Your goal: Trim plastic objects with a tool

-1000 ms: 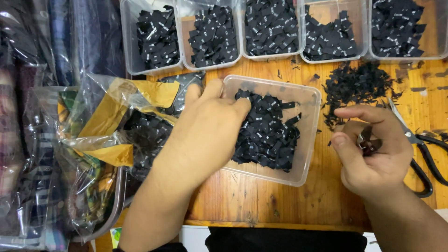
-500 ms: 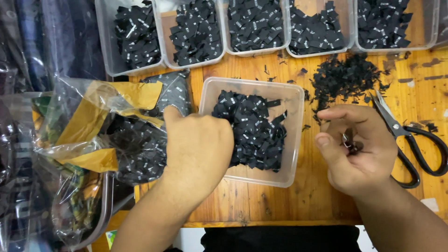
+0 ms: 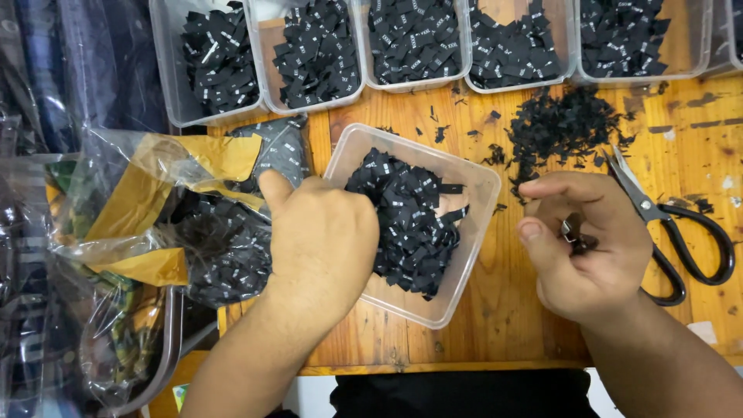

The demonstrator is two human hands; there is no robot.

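A clear plastic tub [image 3: 472,232] lies on the wooden table, filled with small black fabric labels [image 3: 410,213]. My left hand [image 3: 321,244] rests in the tub's left side, fingers curled down into the label pile, thumb pointing up at the rim. My right hand [image 3: 584,240] hovers to the right of the tub, fingers curled around a few black labels [image 3: 576,236] held in the palm.
Several clear tubs of black labels [image 3: 410,42] line the back edge. A loose heap of black scraps [image 3: 565,128] lies behind my right hand, black-handled scissors [image 3: 673,224] to its right. Crinkled plastic bags with yellow paper [image 3: 155,209] crowd the left side.
My left hand has slid from over the tub's middle to its left side and curled its fingers into the labels. My right hand stays curled on its labels.
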